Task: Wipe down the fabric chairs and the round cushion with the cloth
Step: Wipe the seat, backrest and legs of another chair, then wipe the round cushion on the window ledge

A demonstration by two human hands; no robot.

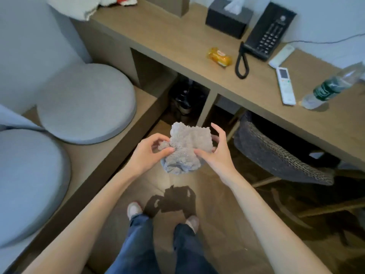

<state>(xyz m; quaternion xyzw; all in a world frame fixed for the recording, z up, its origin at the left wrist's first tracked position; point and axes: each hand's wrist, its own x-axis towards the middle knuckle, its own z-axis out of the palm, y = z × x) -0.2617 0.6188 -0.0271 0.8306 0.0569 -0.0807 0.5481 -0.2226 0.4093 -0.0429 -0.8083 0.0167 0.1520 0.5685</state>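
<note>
A crumpled grey fluffy cloth [187, 149] hangs in the air over the wooden floor, held between both my hands. My left hand [150, 153] pinches its left edge with thumb and fingers. My right hand [215, 153] grips its right edge, with the index finger raised. A round grey cushion [87, 103] lies on the wooden bench to the left, and a second round grey cushion [27, 184] lies nearer, at the lower left. A dark woven fabric chair [276, 155] is tucked under the desk on the right.
The wooden desk [177, 36] carries a black tissue box [227, 18], a black phone [264, 34], an orange snack packet [219, 56], two white remotes [285, 86] and a water bottle [331, 86]. A black bin [183, 101] stands under the desk. My feet are on the floor below.
</note>
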